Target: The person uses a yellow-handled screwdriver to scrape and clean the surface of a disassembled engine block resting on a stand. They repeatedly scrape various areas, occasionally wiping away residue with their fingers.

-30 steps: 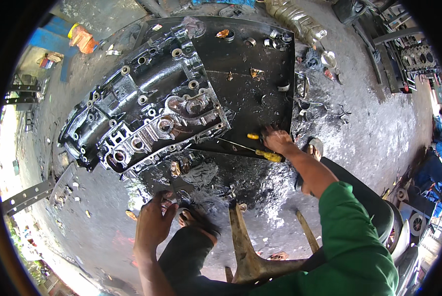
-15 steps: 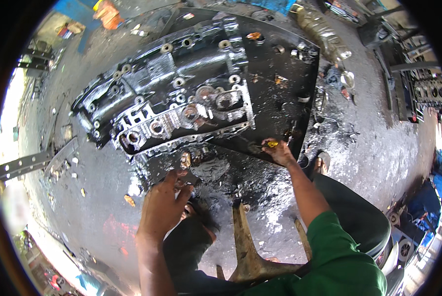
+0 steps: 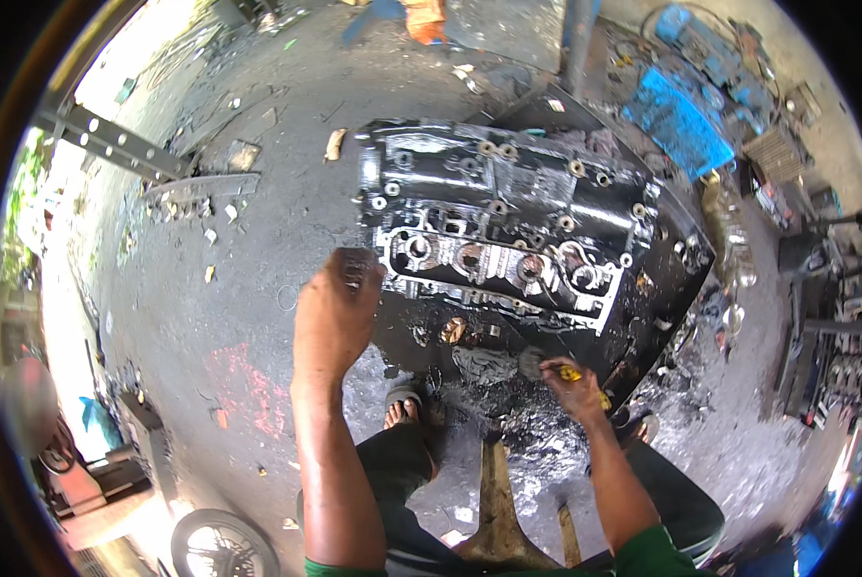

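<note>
A greasy black engine cylinder head (image 3: pixel 537 197) with a pale metal lower section lies on the floor in front of me, partly over a black metal sheet (image 3: pixel 657 313). Beside its near left corner is my left hand (image 3: pixel 333 313), fingers curled in and thumb bent toward them. Whatever lies inside that grip is hidden, and I cannot tell whether it presses on the casting. Nearer my right foot, my right hand (image 3: pixel 577 392) is closed around a yellow-handled tool (image 3: pixel 570 372). Its greyish, rounded end is blurred, just off the casting's near side.
A dark grey lump (image 3: pixel 484 364) and a brownish scrap (image 3: pixel 453 330) lie between the casting and my feet. A wooden stool (image 3: pixel 494 500) stands between my legs. At the far right are a blue crate (image 3: pixel 679 120) and engine parts; a perforated metal beam (image 3: pixel 114 139) stands left.
My view has turned and shifted left. My left hand has come up to the casting's near left corner. My right hand still holds the yellow-handled tool.
</note>
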Demonstrator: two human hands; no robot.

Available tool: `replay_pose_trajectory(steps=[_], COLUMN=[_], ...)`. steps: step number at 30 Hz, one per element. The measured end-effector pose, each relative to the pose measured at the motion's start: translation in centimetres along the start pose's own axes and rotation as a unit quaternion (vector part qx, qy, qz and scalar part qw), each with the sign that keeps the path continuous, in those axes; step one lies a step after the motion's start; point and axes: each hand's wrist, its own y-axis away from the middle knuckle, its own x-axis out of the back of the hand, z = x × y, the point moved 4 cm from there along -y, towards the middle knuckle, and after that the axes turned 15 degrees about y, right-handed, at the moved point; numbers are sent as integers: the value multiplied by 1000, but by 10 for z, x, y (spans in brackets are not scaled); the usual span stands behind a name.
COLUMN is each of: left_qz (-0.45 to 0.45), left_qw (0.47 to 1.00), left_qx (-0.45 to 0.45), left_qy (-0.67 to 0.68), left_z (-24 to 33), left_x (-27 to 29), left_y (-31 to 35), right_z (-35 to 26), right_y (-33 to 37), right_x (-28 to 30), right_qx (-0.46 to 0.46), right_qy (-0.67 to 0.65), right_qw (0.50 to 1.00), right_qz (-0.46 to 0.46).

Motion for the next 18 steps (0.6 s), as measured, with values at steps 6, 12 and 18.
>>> replay_pose_trajectory(steps=[6,12,18], left_qz=[134,152,150], left_qw=[983,970,945], left_qx=[46,111,134], left_qy=[115,157,257], left_z=[-30,-81,-107], left_x=[98,138,151], left_y=[15,18,19], right_z=[-233,-317,-301], right_y=[-80,-146,-141], right_x=[-20,-45,-62], right_qx=[177,363,363], right_qy=[-162,30,41], right_qw=[966,902,885], right_qz=[95,232,288])
